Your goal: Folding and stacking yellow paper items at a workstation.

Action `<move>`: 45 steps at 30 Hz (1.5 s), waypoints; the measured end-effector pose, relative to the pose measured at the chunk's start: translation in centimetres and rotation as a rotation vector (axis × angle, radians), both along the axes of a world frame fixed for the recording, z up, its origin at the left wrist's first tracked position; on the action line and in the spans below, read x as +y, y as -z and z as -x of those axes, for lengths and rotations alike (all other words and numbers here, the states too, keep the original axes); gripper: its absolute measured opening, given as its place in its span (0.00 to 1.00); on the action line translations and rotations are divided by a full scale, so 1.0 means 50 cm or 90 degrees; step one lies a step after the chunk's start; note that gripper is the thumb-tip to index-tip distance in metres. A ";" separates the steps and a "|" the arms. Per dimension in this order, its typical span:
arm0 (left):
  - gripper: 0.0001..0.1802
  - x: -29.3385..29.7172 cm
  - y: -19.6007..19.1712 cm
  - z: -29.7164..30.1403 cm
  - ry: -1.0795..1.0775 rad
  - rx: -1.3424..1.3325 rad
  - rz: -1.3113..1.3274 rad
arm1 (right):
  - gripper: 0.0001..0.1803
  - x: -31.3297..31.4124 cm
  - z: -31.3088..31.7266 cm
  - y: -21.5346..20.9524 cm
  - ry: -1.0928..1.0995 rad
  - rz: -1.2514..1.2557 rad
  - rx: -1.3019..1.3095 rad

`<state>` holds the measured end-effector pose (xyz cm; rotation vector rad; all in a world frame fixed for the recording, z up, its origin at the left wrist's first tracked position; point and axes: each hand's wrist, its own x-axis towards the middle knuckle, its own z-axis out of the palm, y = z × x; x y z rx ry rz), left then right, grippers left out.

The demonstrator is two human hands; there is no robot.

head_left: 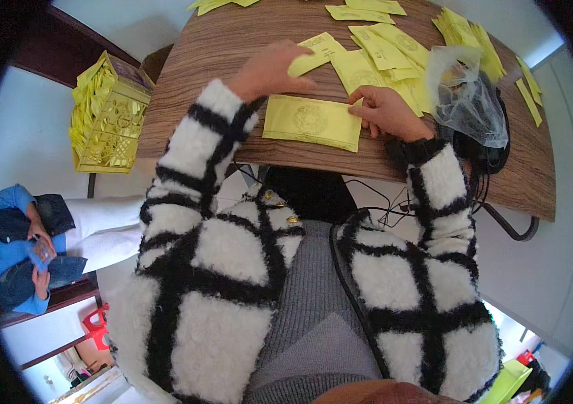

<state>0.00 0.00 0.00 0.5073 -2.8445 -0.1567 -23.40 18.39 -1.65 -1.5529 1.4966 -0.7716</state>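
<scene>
A flat yellow printed packet (312,123) lies lengthwise in front of me, close to the table's near edge. At its right end, the thumb and fingers of my right hand (392,112) pinch the upper corner. My left hand (274,70) hovers above its upper left, thumb and fingers apart, with nothing visible between them. Just beyond the left fingertips is another yellow packet (320,52), partly covered by the hand. To its right, a loose pile of yellow packets (386,54) overlaps in several layers.
A clear plastic bag (468,97) with dark contents sits right of my right hand, cables hanging below. More packets (468,37) stand bunched at the far right. A yellow basket (106,124) full of packets is left of the wooden table (195,50). Another person (27,242) sits at left.
</scene>
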 end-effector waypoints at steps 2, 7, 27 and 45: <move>0.43 -0.048 0.003 0.018 -0.096 0.017 0.062 | 0.12 0.002 -0.005 -0.003 0.007 0.008 0.005; 0.41 -0.107 -0.007 0.077 -0.207 -0.078 0.028 | 0.11 -0.009 0.004 0.005 0.030 0.048 -0.002; 0.18 0.015 -0.068 -0.012 -0.086 0.209 -0.175 | 0.11 -0.030 0.041 0.033 0.163 0.213 -0.094; 0.47 0.165 0.028 -0.052 0.041 0.123 0.097 | 0.26 0.007 -0.005 0.037 0.019 0.018 -0.049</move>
